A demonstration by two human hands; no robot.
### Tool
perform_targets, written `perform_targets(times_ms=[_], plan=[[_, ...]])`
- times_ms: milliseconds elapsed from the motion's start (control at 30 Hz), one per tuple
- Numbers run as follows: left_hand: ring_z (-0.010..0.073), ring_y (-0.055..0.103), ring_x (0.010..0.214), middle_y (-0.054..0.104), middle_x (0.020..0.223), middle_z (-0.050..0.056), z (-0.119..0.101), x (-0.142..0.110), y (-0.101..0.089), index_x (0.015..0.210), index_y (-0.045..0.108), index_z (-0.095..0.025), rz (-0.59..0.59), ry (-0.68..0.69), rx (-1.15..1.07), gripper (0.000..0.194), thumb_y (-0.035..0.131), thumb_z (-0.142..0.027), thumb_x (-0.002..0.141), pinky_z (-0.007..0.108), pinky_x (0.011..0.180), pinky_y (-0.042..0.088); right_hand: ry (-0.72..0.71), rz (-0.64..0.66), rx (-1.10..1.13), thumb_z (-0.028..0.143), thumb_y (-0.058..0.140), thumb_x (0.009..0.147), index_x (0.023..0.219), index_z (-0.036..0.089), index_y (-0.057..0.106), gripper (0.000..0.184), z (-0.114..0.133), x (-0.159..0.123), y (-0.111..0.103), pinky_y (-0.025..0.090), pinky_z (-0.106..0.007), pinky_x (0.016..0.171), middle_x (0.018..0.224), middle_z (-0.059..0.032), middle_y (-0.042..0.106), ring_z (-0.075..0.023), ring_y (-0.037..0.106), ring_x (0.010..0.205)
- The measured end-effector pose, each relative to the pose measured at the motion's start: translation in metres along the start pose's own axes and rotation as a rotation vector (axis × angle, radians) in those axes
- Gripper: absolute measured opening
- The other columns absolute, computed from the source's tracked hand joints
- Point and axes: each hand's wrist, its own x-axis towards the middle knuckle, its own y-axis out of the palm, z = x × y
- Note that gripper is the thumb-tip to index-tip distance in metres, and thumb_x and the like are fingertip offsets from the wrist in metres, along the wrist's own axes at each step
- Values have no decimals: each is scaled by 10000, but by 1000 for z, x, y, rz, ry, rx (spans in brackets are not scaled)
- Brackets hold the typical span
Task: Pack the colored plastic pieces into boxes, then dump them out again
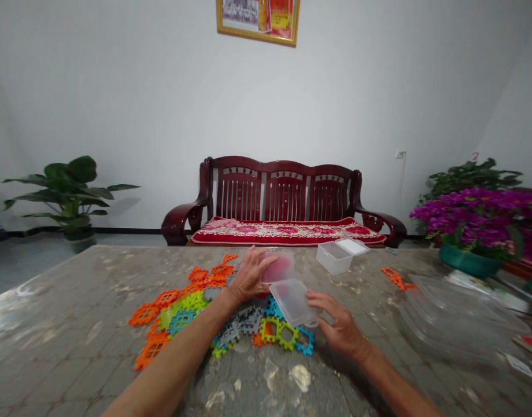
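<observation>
Over by the bench's (66,324) near edge, the right hand (341,330) has hold of a clear plastic box (293,302), long axis slanting back-left, and the left hand (248,277) clasps a pinkish see-through tub (277,267), both right above a heap of interlocking plastic tiles (179,318). Further back sits an open clear tub (334,258), then a dark red wooden sofa (283,197).

Ahead of me, a dark red wooden bench (283,191) with a flowered cushion (287,233) stands against the white wall (266,98). A gold-framed picture (258,20) hangs above it, a leafy potted plant (70,197) stands left of it, and purple flowers (478,217) stand right of it.
</observation>
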Motion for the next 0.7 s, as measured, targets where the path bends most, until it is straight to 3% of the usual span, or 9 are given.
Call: perform_targets(times_ms=[200, 500, 700], plan=[[333, 504, 1301, 564, 1345, 146, 8, 10, -6, 1333, 655, -248, -26, 169, 116, 708, 699, -729, 814, 620, 1267, 180, 10, -34, 2, 247, 657, 928, 1185, 252, 722, 265, -3, 3, 7, 592, -440, 1024, 1269, -133, 742, -260, 692, 1222], [346, 476, 1316, 534, 1378, 138, 9, 13, -6, 1350, 654, -267, -36, 77, 123, 742, 730, -737, 781, 612, 1255, 202, 4, -92, 8, 236, 663, 910, 1164, 255, 723, 261, -6, 18, 6, 587, -449, 1018, 1243, -127, 755, -271, 704, 1201], [374, 421, 1348, 492, 1410, 146, 7, 26, -9, 1389, 614, -257, -134, 7, 133, 790, 755, -722, 767, 571, 1227, 253, -21, -165, -12, 215, 638, 916, 1150, 260, 728, 254, 0, 40, -7, 570, -457, 1041, 1243, -110, 756, -269, 689, 1228]])
